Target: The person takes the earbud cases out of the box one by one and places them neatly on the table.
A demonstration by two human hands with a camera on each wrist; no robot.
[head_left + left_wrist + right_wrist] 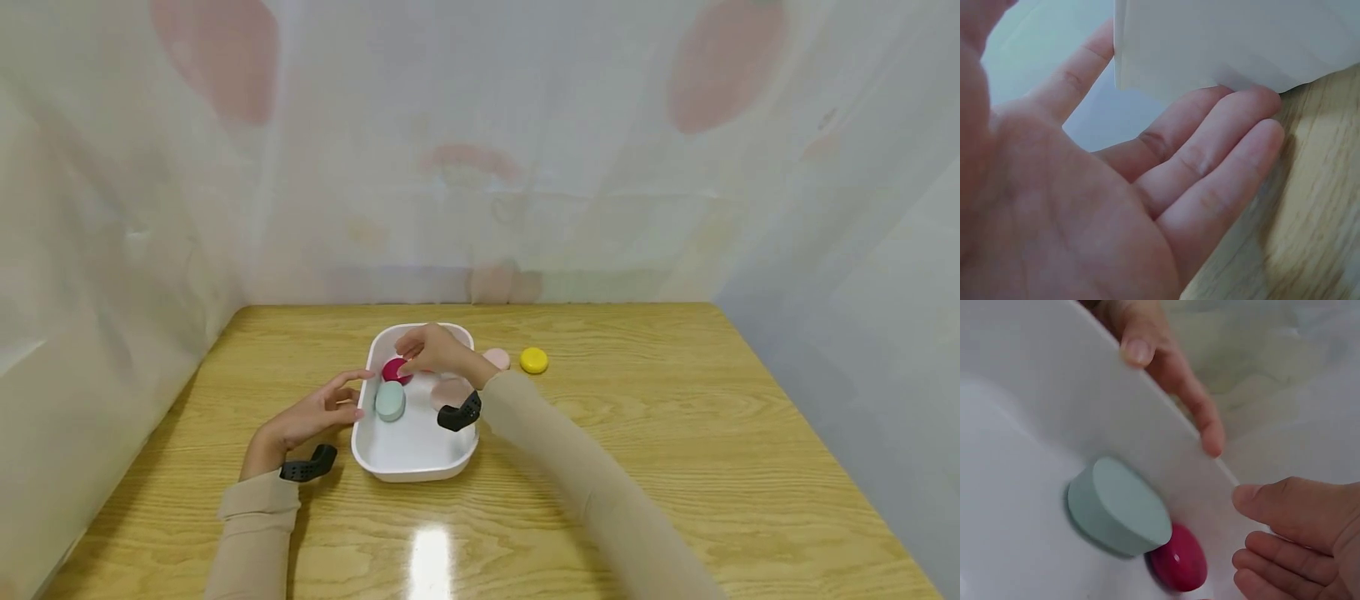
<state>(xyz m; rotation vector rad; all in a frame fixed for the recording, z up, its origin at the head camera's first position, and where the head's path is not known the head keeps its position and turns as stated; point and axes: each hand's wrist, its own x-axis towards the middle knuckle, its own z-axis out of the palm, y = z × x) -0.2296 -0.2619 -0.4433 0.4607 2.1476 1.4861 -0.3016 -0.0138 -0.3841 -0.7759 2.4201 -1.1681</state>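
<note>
A white plastic bin (pixel 408 462) stands on the table. My left hand (pixel 318 414) is at its left side, with thumb and index finger touching the rim; in the left wrist view the other fingers (pixel 1210 156) extend against the outer wall. Over the bin's far part is my right hand (pixel 435 348), thumb and fingers apart, holding nothing visible. Just below it lies a magenta rounded piece (pixel 1180 557), like a soap bar. A mint-green oval block (pixel 1125 503) touches it. A pale pink round piece (pixel 448 392) lies at the bin's right, partly hidden by the right wrist camera.
Beyond the bin's right side, a yellow round piece (pixel 534 360) and a light pink round piece (pixel 497 358) lie on the wooden table (pixel 660 433). Pale patterned curtains (pixel 480 225) hang behind and on both sides.
</note>
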